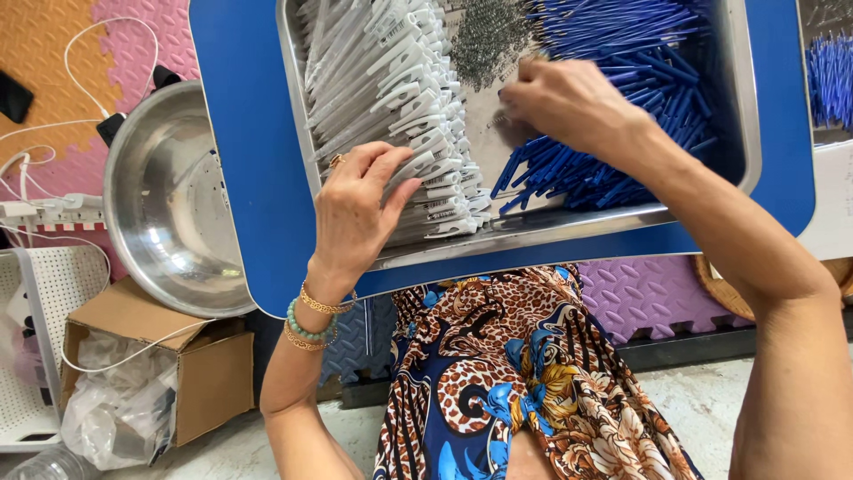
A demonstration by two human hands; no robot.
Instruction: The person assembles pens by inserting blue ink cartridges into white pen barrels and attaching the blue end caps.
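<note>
A stack of white plastic pen barrels with clips (391, 116) fills the left half of a shallow rectangular steel tray (742, 107), lying in slanted rows from the tray's far left corner down to its near edge. The left hand (360, 209) rests on the near end of this stack, palm down, fingers bent and pressing on the barrels, thumb along the side; whether it actually grips one I cannot tell. The wrist carries gold bangles and a green bead bracelet (311, 324). In the right half of the tray lies a loose heap of thin blue plastic refill tubes (622, 98), reaching to the tray's right edge. Between the two heaps, toward the far edge, sits a small pile of tiny grey metal springs (489, 36). The right hand (560, 98) reaches in from the right, forearm crossing the tray's near right corner, fingertips curled and pinched together just beside the springs, on the bare steel floor; what they pinch is too small to tell.

The tray sits on a blue counter with rounded corners (258, 178), which lies over the person's lap in a leopard and blue patterned dress (498, 373). Left of the counter, a round steel bowl (169, 204) stands on the floor, near an open brown cardboard box holding clear plastic bags (151, 373). Orange, pink and purple foam puzzle mats (53, 80) cover the floor, with white cables (53, 142) across them
</note>
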